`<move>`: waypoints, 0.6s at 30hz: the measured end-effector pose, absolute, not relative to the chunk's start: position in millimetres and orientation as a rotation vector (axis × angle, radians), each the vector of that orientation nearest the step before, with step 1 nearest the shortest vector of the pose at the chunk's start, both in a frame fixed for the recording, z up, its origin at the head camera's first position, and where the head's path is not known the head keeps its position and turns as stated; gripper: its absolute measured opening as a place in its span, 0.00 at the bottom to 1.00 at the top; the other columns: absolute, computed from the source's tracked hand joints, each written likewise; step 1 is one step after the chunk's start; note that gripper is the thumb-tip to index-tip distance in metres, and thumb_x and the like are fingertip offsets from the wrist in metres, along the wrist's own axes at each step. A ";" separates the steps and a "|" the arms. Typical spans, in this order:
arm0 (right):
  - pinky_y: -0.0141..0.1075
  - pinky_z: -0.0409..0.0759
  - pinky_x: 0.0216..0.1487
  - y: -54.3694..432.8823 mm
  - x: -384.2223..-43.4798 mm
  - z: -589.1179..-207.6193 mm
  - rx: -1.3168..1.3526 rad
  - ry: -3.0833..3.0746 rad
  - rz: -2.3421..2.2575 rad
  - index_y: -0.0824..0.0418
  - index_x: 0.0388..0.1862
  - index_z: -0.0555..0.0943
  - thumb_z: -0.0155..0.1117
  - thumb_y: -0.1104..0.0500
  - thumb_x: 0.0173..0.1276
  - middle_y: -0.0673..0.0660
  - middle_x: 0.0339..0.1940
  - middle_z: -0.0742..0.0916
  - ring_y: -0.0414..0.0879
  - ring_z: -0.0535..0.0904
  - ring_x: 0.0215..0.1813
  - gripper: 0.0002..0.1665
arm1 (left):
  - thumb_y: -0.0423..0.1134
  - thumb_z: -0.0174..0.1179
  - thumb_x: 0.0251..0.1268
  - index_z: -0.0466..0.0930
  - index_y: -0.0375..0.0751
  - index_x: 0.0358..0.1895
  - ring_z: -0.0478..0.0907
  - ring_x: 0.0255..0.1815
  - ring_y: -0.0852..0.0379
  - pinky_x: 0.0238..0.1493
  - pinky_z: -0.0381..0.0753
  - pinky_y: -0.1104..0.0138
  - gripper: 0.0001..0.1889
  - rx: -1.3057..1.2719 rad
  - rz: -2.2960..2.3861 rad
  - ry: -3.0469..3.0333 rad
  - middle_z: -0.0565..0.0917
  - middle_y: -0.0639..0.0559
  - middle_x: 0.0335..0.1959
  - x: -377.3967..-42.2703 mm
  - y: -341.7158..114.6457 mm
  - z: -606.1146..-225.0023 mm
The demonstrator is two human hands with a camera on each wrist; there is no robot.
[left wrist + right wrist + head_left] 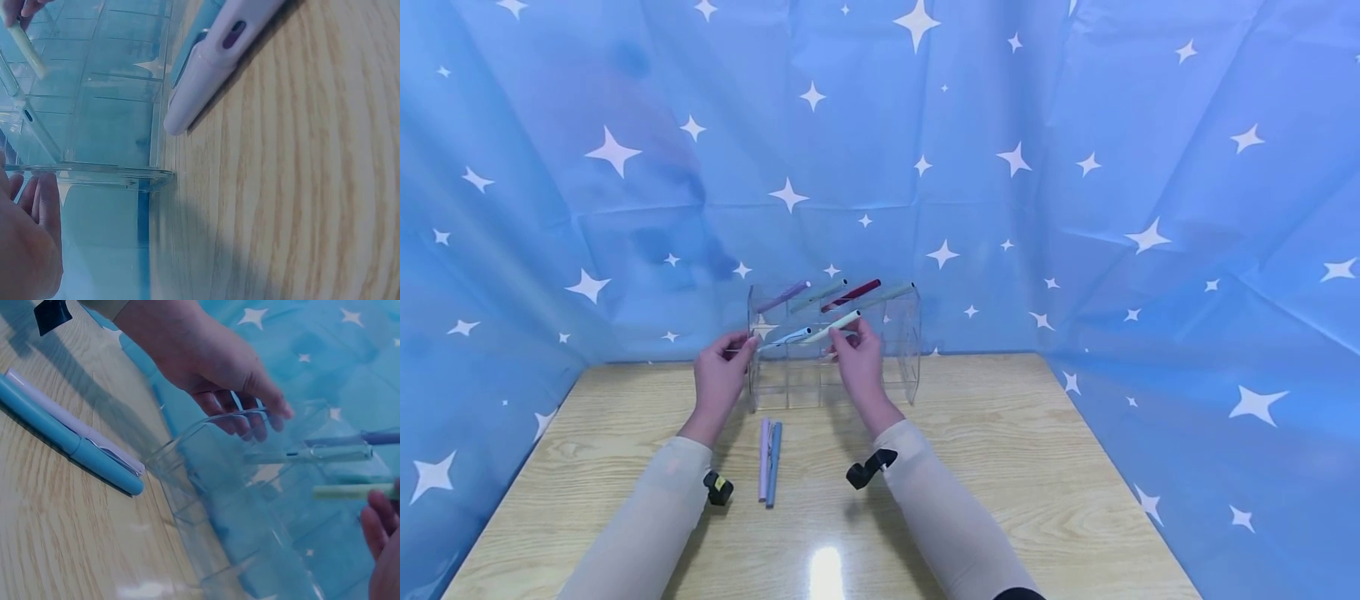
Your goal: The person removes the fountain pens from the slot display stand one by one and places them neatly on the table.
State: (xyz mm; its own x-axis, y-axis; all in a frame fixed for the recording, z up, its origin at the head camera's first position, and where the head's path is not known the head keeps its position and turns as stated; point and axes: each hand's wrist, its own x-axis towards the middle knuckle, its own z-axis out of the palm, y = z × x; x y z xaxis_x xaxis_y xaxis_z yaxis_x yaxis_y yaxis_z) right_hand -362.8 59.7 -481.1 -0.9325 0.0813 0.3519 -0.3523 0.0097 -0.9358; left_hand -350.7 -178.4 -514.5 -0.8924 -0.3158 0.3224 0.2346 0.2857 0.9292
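Note:
A clear acrylic pen organizer point(917, 367) with compartments stands at the back of the table. At its left end, my left hand point(721, 382) pinches the side wall, thumb and fingers on either side of the rim point(240, 414). The right hand point(861, 367) pinches a pale yellow-green pen point(837, 327), held slanted over the front compartments. Left of that pen, a light blue pen point(793, 337) leans in the front row. The back row holds a purple pen point(786, 296), a green pen point(818, 296), a red pen point(852, 295) and a pale green pen point(889, 294).
On the wooden table point(1000, 467), in front of the organizer, a lilac pen point(764, 458) and a blue pen point(774, 467) lie side by side between the forearms. A blue curtain with white stars point(985, 208) hangs close behind the organizer and along both sides.

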 end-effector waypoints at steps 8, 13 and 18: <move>0.32 0.82 0.46 72.1 -362.6 -473.6 0.275 -1.862 1.917 0.60 0.57 0.87 0.68 0.61 0.84 0.52 0.43 0.87 0.44 0.81 0.45 0.09 | 0.51 0.71 0.80 0.90 0.37 0.61 0.84 0.40 0.57 0.34 0.85 0.76 0.22 0.055 -1.646 -2.112 0.91 0.43 0.48 -351.3 -178.4 -514.3; 0.40 0.91 0.54 77.6 -359.3 -466.8 0.323 -1.763 2.069 0.62 0.62 0.85 0.65 0.66 0.84 0.55 0.45 0.86 0.49 0.83 0.48 0.13 | 0.51 0.71 0.80 0.91 0.38 0.60 0.84 0.40 0.58 0.35 0.86 0.76 0.21 0.059 -1.649 -2.101 0.91 0.43 0.48 -351.0 -179.1 -514.1; 0.49 0.92 0.57 82.1 -355.1 -464.0 0.360 -1.758 2.148 0.62 0.64 0.85 0.62 0.69 0.84 0.56 0.45 0.84 0.47 0.84 0.48 0.15 | 0.49 0.72 0.79 0.91 0.37 0.60 0.84 0.39 0.58 0.34 0.85 0.76 0.20 0.066 -1.657 -2.095 0.91 0.43 0.48 -351.0 -179.2 -514.2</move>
